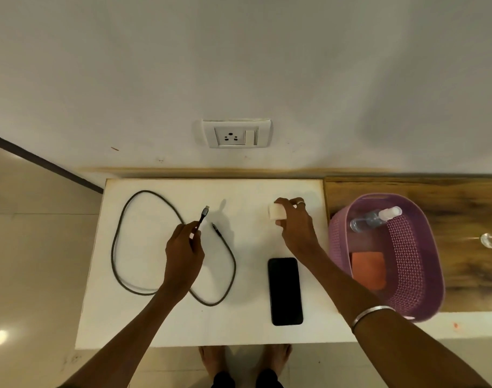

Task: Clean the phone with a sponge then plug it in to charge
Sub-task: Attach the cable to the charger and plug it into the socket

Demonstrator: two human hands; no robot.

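A black phone [285, 291] lies screen up on the white table [239, 331], near its front right. My left hand [184, 247] pinches one plug end of the dark charging cable [119, 239], whose loop lies on the table's left half. The cable's other end [216, 228] lies free just right of that hand. My right hand [295, 222] grips a white charger block [275, 212] at the table's back right. An orange sponge [369, 273] lies inside the purple basket [424, 275].
A white wall socket [236, 133] with a switch sits above the table's back edge. The basket stands on a wooden counter [463, 208] to the right and also holds a clear spray bottle [375, 217]. My bare feet [245, 359] show below the table's front edge.
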